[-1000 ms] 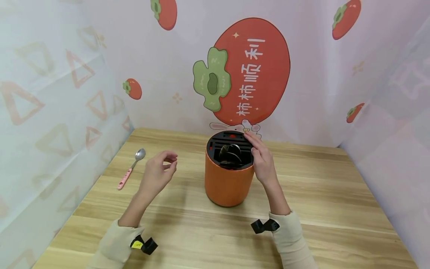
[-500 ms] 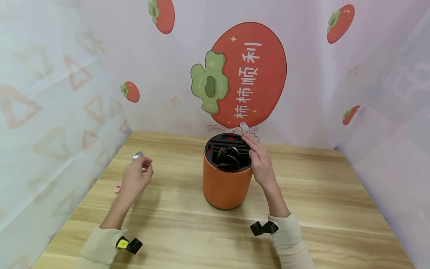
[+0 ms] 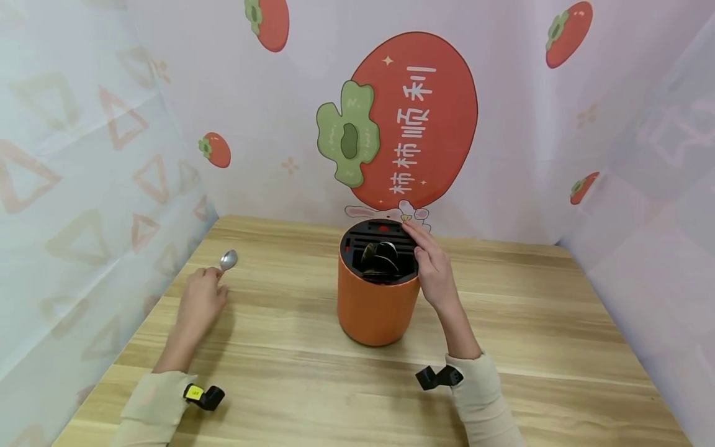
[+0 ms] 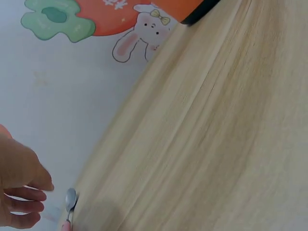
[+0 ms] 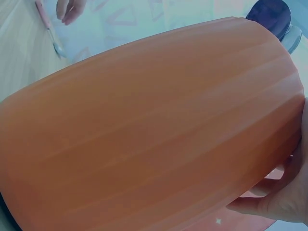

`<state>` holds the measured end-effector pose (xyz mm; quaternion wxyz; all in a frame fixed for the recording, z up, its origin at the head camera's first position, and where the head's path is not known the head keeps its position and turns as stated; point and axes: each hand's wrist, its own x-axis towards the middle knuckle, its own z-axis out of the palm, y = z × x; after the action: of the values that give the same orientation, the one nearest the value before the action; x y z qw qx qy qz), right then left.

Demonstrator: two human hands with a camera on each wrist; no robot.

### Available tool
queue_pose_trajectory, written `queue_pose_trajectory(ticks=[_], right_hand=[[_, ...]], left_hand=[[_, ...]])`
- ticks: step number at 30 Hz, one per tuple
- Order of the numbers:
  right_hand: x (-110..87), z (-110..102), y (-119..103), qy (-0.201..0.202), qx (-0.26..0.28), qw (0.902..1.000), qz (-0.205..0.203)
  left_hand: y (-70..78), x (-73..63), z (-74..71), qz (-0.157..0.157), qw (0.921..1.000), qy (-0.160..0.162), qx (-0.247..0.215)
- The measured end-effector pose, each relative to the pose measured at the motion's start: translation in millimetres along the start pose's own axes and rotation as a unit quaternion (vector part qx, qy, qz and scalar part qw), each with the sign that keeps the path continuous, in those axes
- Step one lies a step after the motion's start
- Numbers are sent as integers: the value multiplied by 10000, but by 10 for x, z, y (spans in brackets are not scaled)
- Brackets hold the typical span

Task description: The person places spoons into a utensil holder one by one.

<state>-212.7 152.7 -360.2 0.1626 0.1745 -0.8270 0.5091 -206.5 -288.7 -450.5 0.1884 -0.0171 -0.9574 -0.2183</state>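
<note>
A teaspoon with a silver bowl and pink handle [image 3: 228, 259] lies on the wooden table at the left. My left hand [image 3: 201, 298] is over its handle and hides most of it in the head view. The left wrist view shows a gap between that hand's loosely bent fingers [image 4: 26, 207] and the spoon [image 4: 70, 198]. An orange round utensil holder [image 3: 377, 313] stands upright at the centre, its black slotted top [image 3: 357, 239] holding several dark, shiny rounded utensil ends [image 3: 385, 257]. My right hand [image 3: 438, 273] rests against its right rim, fingers extended along the edge.
The wooden table [image 3: 536, 335] runs back to a pale printed backdrop [image 3: 503, 205] with red persimmon pictures. Pale side walls [image 3: 67, 205] close off the left and right. Each wrist carries a small black camera [image 3: 438, 377].
My left hand has moved left and down from beside the holder to the spoon, which lies where it was. The right hand stays at the holder's rim.
</note>
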Motion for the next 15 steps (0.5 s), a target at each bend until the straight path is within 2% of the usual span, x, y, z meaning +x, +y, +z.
queue_pose_trajectory(ticks=[4,9,11,15], right_hand=[[1,5,25,10,-11,10000,-23],[7,9,28,23,-37,10000,-51],[10,7,27,34,-34,10000,-60],[9,1,32,36,-34,10000,-70]], left_hand=[[-74,-9,16,-147,9991,-193,351],[-135,-5,22,-619,9907,-983,713],[-151,9,21,-730,9872,-1202,756],[-176,40,26,-695,9863,-1263,808]])
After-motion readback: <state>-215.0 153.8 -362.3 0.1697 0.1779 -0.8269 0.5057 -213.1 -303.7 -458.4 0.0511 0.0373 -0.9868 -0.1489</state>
